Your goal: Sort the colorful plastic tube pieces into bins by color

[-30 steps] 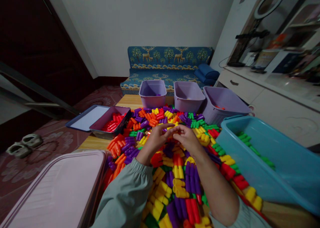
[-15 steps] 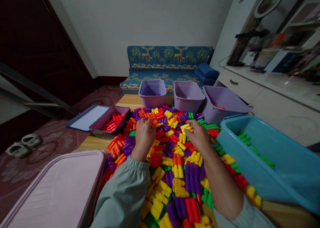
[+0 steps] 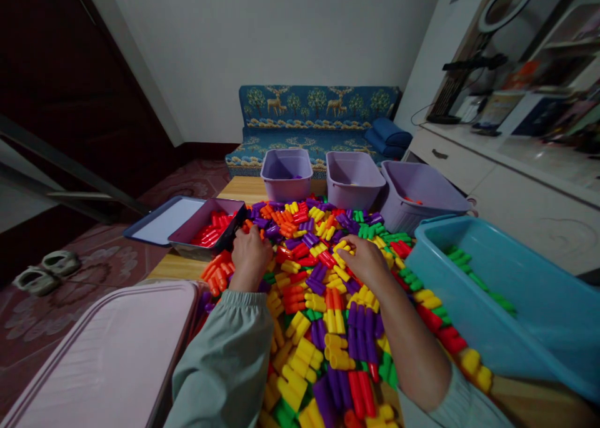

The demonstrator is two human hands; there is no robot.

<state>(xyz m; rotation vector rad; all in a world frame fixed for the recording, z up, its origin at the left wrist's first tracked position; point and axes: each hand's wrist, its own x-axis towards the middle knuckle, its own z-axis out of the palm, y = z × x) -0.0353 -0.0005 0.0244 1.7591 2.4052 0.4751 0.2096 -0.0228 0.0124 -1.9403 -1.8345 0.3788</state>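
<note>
A person's right hand (image 3: 368,260) is pinching a yellow block (image 3: 339,251) between thumb and fingers, over the middle of a heap of coloured blocks (image 3: 360,334) covering a wooden worktop (image 3: 244,189). The left hand (image 3: 252,253) is curling down near orange blocks (image 3: 218,273) by an open box (image 3: 187,250) of red pieces (image 3: 213,229); whether it is gripping anything cannot be told. Three lilac bins (image 3: 287,189) are standing behind the heap, and a blue tub (image 3: 462,303) is sitting at the right.
</note>
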